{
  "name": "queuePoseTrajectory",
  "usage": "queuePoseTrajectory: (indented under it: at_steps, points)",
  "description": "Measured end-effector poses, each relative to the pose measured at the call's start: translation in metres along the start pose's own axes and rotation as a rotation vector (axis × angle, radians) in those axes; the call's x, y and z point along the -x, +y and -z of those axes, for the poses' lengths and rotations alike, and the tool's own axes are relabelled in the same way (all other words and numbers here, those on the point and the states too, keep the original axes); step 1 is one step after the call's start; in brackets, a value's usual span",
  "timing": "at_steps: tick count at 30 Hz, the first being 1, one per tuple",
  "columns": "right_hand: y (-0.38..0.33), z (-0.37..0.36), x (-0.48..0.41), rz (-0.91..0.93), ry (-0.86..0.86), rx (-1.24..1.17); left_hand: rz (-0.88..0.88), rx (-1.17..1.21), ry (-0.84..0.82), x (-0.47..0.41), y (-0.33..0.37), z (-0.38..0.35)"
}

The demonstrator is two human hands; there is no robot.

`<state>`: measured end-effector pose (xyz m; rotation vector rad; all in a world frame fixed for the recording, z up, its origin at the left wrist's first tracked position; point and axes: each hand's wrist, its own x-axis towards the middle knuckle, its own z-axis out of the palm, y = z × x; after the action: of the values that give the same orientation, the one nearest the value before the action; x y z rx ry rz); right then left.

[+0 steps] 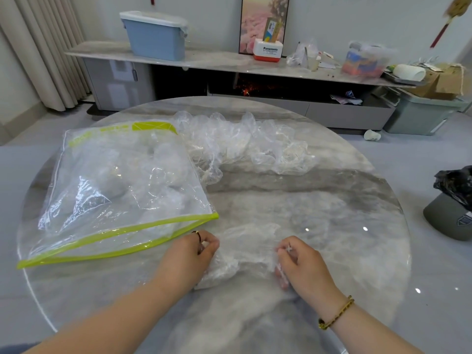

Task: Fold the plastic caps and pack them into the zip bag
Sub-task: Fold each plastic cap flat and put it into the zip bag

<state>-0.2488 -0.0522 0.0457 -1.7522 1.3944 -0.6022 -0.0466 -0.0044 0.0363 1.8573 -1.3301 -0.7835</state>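
Note:
A clear plastic cap [246, 251] lies on the round marble table [344, 213] near its front edge. My left hand [190, 254] grips the cap's left side with curled fingers. My right hand [300, 261] pinches its right side. To the left lies a large clear zip bag [115, 190] with a lime-green zip edge, its mouth open toward me, with folded caps showing inside. A heap of loose crumpled caps [245, 144] lies at the back of the table, right of the bag.
A long low cabinet [229, 62] behind the table carries a blue lidded bin [155, 34], a white and red box and clutter. A grey cap with a black bag [454, 205] sits at the right. A paper cup [371, 135] lies on the floor.

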Motion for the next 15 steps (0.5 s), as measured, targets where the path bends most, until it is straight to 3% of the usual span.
queuePoseTrajectory:
  at_steps: [3,4,6,8,10,12,13,15]
  points:
    - [-0.002,-0.005,-0.004,-0.095,-0.064,0.010,-0.008,-0.258,0.005,0.004,0.012,-0.003]
    - [-0.002,-0.005,-0.006,-0.088,-0.079,0.078,-0.098,-0.422,0.059,0.007,0.016,-0.003]
    - [-0.005,-0.004,-0.008,-0.052,-0.069,0.189,-0.482,-0.557,0.225,0.010,0.016,-0.007]
    - [-0.008,-0.003,-0.007,-0.020,-0.078,0.341,-0.805,-0.562,0.202,0.013,0.010,-0.019]
    - [-0.014,-0.004,-0.003,0.007,-0.038,0.589,-0.812,-0.707,0.063,0.010,-0.002,-0.029]
    - [-0.010,-0.007,-0.004,0.168,0.186,0.821,-0.688,-0.802,-0.072,0.007,-0.008,-0.032]
    - [-0.005,-0.010,-0.004,0.283,0.302,0.825,-0.628,-0.830,-0.130,0.005,-0.008,-0.031]
    - [0.005,-0.015,0.000,0.507,0.334,0.692,-0.585,-0.845,-0.166,0.002,-0.009,-0.031]
